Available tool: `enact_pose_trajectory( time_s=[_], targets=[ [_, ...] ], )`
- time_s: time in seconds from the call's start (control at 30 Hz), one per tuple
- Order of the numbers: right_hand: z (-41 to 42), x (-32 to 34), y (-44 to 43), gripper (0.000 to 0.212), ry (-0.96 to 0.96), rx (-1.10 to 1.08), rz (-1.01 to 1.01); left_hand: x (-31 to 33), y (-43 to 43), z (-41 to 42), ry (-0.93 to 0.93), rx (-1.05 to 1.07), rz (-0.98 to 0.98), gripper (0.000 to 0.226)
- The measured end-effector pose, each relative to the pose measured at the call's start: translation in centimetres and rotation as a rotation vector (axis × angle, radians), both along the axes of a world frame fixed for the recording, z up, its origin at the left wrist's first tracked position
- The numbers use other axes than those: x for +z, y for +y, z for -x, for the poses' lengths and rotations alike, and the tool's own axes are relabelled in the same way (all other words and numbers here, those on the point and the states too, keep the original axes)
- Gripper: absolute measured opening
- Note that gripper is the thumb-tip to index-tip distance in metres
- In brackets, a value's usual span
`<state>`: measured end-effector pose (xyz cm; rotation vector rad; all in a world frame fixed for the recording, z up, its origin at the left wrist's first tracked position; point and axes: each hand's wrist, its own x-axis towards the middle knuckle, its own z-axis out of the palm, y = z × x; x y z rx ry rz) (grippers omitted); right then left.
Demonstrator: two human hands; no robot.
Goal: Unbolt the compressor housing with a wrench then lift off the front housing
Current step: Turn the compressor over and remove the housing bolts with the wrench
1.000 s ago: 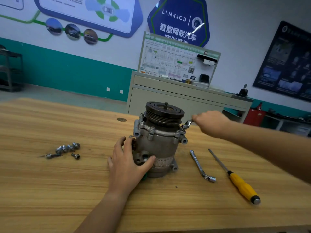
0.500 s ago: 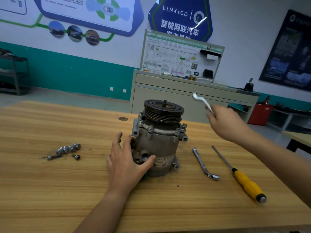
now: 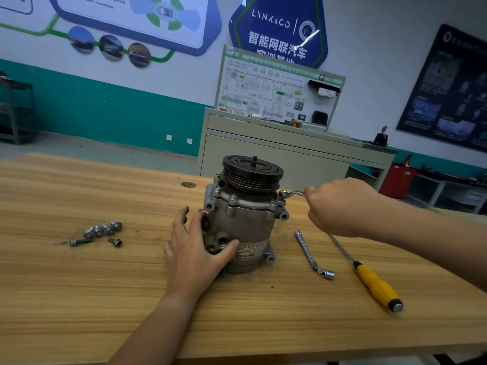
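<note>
A grey metal compressor (image 3: 243, 227) stands upright on the wooden table (image 3: 79, 285), its black pulley (image 3: 253, 172) on top. My left hand (image 3: 195, 248) presses against its lower left side, thumb on the front. My right hand (image 3: 340, 206) grips a small silver wrench (image 3: 292, 193) whose ring end sits on a bolt at the right of the front housing flange (image 3: 247, 204). Several other bolts stand upright around that flange.
Several loose bolts (image 3: 101, 231) lie on the table to the left. An L-shaped socket wrench (image 3: 312, 255) and a yellow-handled screwdriver (image 3: 374, 283) lie to the right of the compressor. A grey training cabinet (image 3: 276, 143) stands behind the table.
My right hand had lifted the wrench up and away from the compressor; now it has come back down and the wrench end sits on the right flange bolt. My left hand has stayed put.
</note>
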<state>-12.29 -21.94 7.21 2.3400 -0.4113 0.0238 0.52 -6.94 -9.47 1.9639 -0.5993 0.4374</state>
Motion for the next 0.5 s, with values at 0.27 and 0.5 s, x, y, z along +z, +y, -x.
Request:
enact_pose_trajectory(
  time_s=[0.27, 0.5],
  targets=[
    [-1.0, 0.6, -3.0, 0.029, 0.088, -0.009, 0.042, 0.0, 0.0, 0.0, 0.005, -0.011, 0.013, 0.083],
    [-6.4, -1.1, -6.7, 0.042, -0.124, 0.265, 0.094, -0.1, -0.1, -0.1, 0.005, -0.026, 0.01, 0.085]
  ],
)
